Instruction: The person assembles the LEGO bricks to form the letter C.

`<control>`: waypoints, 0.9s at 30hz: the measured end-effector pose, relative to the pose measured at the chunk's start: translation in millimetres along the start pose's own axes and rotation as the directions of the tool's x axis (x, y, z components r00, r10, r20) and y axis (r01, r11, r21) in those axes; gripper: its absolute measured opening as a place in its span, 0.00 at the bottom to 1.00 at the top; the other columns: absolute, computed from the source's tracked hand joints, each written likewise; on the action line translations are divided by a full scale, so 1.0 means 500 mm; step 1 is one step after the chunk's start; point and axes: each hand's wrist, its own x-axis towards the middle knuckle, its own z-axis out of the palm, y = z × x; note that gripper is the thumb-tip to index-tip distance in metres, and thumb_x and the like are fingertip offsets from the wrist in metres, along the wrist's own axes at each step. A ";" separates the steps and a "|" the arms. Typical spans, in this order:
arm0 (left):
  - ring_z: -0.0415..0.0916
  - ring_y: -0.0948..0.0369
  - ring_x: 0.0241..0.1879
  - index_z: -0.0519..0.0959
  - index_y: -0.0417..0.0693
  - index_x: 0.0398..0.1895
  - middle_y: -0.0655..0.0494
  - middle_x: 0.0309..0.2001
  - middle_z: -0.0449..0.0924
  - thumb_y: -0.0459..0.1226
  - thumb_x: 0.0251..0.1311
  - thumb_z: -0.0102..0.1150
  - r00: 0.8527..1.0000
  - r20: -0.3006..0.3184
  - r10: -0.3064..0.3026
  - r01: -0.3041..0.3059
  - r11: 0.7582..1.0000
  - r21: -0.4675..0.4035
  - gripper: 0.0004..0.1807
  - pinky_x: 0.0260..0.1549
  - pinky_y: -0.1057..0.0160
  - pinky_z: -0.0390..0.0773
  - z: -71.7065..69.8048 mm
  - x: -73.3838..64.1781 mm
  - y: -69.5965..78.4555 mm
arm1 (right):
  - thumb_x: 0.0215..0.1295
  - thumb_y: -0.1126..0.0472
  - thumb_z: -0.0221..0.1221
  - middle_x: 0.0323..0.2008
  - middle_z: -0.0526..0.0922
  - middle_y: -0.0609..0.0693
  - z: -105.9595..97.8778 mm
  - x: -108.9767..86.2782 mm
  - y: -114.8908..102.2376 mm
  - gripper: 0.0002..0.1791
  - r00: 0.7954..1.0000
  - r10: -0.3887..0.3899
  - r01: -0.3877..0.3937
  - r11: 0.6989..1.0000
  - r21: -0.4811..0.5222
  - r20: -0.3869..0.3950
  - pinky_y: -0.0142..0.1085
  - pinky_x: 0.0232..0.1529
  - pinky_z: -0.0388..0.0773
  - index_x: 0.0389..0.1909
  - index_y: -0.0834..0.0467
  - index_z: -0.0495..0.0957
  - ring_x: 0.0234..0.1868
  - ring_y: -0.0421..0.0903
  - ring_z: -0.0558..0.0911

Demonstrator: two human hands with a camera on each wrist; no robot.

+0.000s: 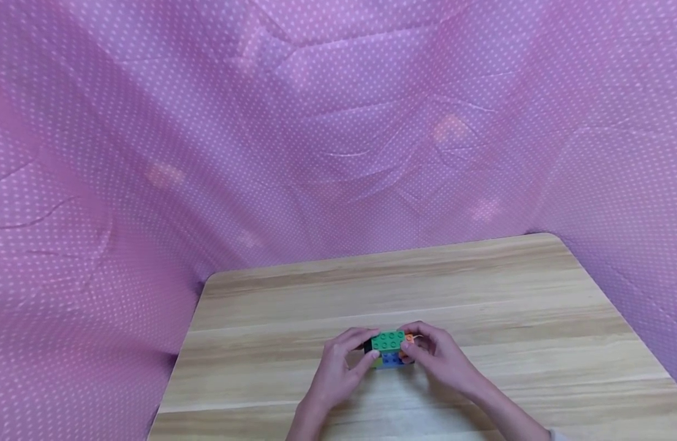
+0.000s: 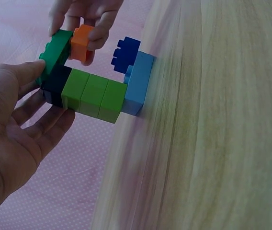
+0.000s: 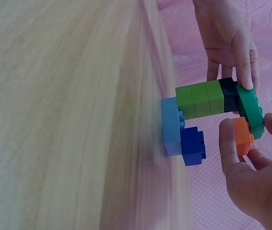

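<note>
A toy building-block stack stands upright on the table. At its base lies a light blue brick [image 3: 170, 127], bearing a dark blue brick [image 3: 192, 143] at one end and a column of lime green bricks [image 2: 95, 96] at the other. Above the column sits a black brick [image 2: 56, 86], topped by a long green brick [image 1: 389, 341] that reaches sideways. An orange brick [image 3: 242, 136] sits under the green brick's free end, with a gap above the dark blue one. My left hand [image 1: 338, 366] holds the stack around the black brick and green end. My right hand [image 1: 438, 355] pinches the orange brick.
The wood-grain table [image 1: 261, 343] extends around both hands. Pink dotted cloth [image 1: 338, 153] hangs behind it and along both sides.
</note>
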 end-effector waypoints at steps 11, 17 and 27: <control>0.81 0.59 0.61 0.82 0.60 0.66 0.62 0.62 0.83 0.42 0.71 0.68 1.000 0.001 -0.009 0.009 1.000 -0.011 0.21 0.63 0.54 0.81 0.003 0.002 0.003 | 0.77 0.61 0.62 0.53 0.81 0.65 -0.001 0.006 -0.002 0.25 1.000 0.008 -0.008 0.996 0.084 0.000 0.41 0.50 0.89 0.66 0.71 0.70 0.46 0.51 0.87; 0.81 0.60 0.61 0.82 0.61 0.66 0.63 0.62 0.83 0.42 0.71 0.68 1.000 0.004 -0.030 0.031 0.999 -0.010 0.21 0.63 0.54 0.81 0.002 0.001 0.008 | 0.76 0.61 0.63 0.51 0.82 0.63 -0.004 0.007 -0.001 0.21 1.000 0.014 -0.014 0.997 0.073 0.004 0.40 0.49 0.89 0.62 0.68 0.74 0.45 0.50 0.88; 0.79 0.59 0.63 0.75 0.62 0.74 0.61 0.66 0.80 0.42 0.69 0.69 0.999 0.042 -0.027 0.026 0.999 0.023 0.30 0.63 0.54 0.81 0.003 -0.006 -0.009 | 0.77 0.59 0.63 0.50 0.84 0.59 -0.002 0.006 0.005 0.19 1.000 -0.014 0.014 1.000 0.013 -0.017 0.38 0.48 0.88 0.61 0.64 0.77 0.45 0.49 0.87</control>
